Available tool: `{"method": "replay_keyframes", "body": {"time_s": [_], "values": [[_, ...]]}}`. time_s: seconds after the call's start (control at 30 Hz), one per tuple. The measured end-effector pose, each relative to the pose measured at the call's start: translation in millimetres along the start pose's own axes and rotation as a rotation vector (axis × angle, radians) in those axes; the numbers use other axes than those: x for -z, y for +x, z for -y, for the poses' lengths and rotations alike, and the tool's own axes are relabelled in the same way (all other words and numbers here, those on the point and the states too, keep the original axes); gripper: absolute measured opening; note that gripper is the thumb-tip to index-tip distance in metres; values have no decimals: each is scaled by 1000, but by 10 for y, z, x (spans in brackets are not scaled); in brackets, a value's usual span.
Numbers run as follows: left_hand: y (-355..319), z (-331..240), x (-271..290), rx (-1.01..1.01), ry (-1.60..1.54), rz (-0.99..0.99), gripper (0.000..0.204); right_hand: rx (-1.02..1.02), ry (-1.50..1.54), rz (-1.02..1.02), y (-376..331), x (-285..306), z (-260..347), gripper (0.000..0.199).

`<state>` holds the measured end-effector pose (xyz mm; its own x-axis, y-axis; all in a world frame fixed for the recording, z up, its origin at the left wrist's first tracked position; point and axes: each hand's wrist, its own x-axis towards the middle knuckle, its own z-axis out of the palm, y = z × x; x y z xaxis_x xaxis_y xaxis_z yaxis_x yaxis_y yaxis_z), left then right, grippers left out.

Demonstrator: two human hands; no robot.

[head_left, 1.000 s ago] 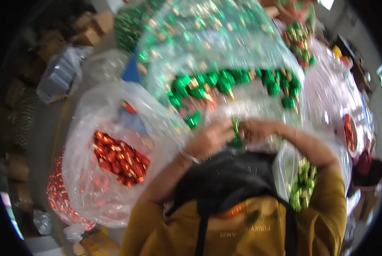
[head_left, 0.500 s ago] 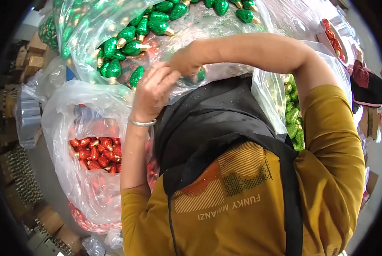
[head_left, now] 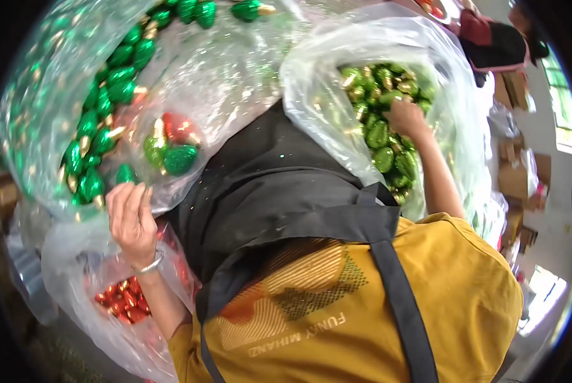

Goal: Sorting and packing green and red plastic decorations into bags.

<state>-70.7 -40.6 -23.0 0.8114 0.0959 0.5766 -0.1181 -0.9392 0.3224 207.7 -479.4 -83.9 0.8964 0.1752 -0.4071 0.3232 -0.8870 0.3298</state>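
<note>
My right hand (head_left: 408,119) reaches into a clear plastic bag of light green glittery bulb ornaments (head_left: 376,134), its fingertips down among them. Blur and the back of the hand hide whether they grip one. At the near left edge of the plastic-covered table, my left hand (head_left: 131,216) rests with loosely bent fingers and nothing visible in them. Just beyond those fingers lies a dark green bulb ornament (head_left: 126,173). To its right, a red ornament (head_left: 181,127), a light green one (head_left: 155,150) and a dark green one (head_left: 180,159) sit clustered together.
Several dark green ornaments (head_left: 120,83) line the table's left and far side, beside clear plastic sheeting (head_left: 40,121). Below my left forearm stands a bag of red ornaments (head_left: 125,300). Another person (head_left: 493,41) is at the far right, near cardboard boxes (head_left: 516,169).
My hands, together over the table before, are now apart. The right has gone into the light green bag; the left has drawn back to the table edge. A three-ornament cluster now shows. The view has shifted right.
</note>
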Motion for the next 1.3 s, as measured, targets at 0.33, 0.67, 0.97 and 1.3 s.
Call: {"method": "replay_keyframes", "body": {"time_s": [0.33, 0.67, 0.97, 1.3], "values": [[115, -364, -235, -37, 286, 20, 18, 71, 302, 99, 208, 83, -103, 78], [-2298, 386, 1363, 994, 505, -554, 13, 580, 1457, -39, 488, 1444, 848, 23], [-2566, 53, 1209, 1199, 477, -297, 21, 1401, 420, -254, 1136, 2529, 4101, 60], [-3082, 568, 964, 1436, 914, 648, 56, 1282, 799, -163, 946, 2317, 3628, 68]]}}
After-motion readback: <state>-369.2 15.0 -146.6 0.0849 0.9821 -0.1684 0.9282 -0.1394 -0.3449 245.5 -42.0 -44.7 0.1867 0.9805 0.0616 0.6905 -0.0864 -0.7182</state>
